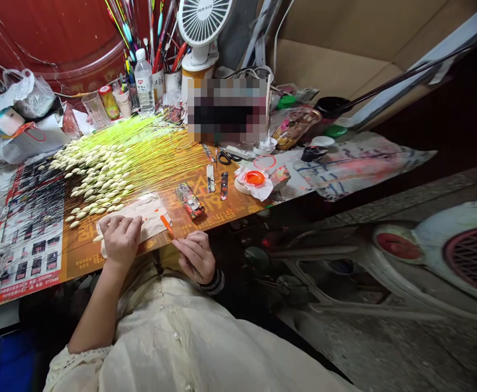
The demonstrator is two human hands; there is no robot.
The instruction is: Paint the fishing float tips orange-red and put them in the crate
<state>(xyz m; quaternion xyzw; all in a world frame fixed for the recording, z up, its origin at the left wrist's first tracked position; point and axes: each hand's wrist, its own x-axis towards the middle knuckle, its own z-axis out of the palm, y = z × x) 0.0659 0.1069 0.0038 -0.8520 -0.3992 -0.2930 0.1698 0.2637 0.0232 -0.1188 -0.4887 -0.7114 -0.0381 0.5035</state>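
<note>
My left hand rests on a pale cloth at the table's front edge, its fingers curled closed. The cream body of a fishing float shows beside that hand; its stem is hidden by the fingers. Between thumb and fingertips my right hand pinches a slim stick like a paintbrush with an orange tip, which points up and left over the cloth's right end. Many more cream fishing floats with thin yellow-green stems lie in a heap just beyond my left hand.
An orange paint pot sits right of my hands, with a paint-smeared block nearer. Scissors, a bottle and a white fan stand or lie farther back. A scooter is beside the table at right.
</note>
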